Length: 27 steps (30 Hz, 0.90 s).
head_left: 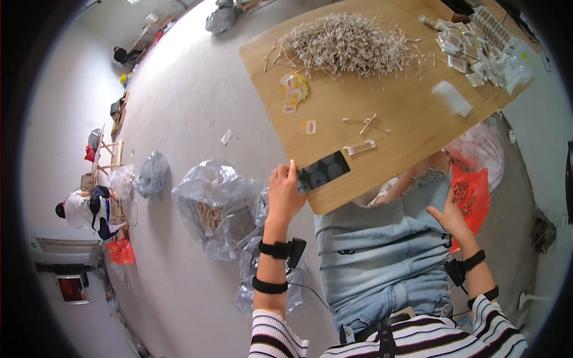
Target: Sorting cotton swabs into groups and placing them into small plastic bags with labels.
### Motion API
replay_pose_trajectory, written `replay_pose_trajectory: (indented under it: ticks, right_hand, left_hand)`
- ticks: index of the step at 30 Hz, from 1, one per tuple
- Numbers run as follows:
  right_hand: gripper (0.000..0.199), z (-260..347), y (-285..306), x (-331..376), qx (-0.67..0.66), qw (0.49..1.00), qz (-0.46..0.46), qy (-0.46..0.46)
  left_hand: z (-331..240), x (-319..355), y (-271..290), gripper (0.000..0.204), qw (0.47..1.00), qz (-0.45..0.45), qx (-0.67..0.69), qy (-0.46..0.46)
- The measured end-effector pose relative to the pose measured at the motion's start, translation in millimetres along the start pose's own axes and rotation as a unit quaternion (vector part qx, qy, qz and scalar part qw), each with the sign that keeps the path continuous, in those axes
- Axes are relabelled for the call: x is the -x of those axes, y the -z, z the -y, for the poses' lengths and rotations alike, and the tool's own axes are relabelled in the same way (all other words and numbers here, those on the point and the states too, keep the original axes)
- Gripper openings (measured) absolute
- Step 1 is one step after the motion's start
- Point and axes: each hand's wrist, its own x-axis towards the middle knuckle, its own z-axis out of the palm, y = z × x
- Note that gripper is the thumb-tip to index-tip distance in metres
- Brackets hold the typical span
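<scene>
My left hand [285, 188] is closed at the left edge of the wooden table [250, 65], fingers curled against the rim. Just beside its fingertips a black phone [324, 172] lies flat on the near corner. My right hand [452, 218] rests on my denim-covered thigh, thumb spread away from the fingers, holding nothing. Beyond the phone sits a small row of cotton swabs [360, 147], with a few loose swabs [368, 124] behind it. A single yellow-and-white card [308, 127] lies to their left, and a stack of similar cards [293, 92] farther back.
A large heap of cotton swabs [352, 45] covers the table's far side. Packed swabs [471, 48] pile up at the far right, near a white sheet [452, 98]. A red bag [474, 200] stands by my right hand; a clear plastic bag [209, 185] sits on the floor left.
</scene>
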Motion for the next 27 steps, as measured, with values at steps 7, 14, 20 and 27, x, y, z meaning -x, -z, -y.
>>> replay_pose_trajectory:
  ticks: [7, 14, 20, 27]
  right_hand:
    - [0.115, -20, -16, -4, 0.055, 0.998, -0.017, -0.002]
    - [0.117, -19, -13, -2, 0.069, 0.997, -0.019, -0.021]
    - [0.119, 12, 2, 4, 0.063, 0.997, 0.018, -0.045]
    - [0.118, 3, -4, 5, 0.074, 0.997, -0.025, -0.017]
  left_hand:
    - [-6, -6, 9, 0.082, 0.995, 0.059, 0.072, -0.027]
    - [-15, -5, 4, 0.089, 0.99, 0.049, 0.133, -0.017]
    - [-17, -4, 1, 0.093, 0.985, 0.046, 0.164, -0.014]
    - [-17, -1, -11, 0.097, 0.976, 0.042, 0.213, -0.014]
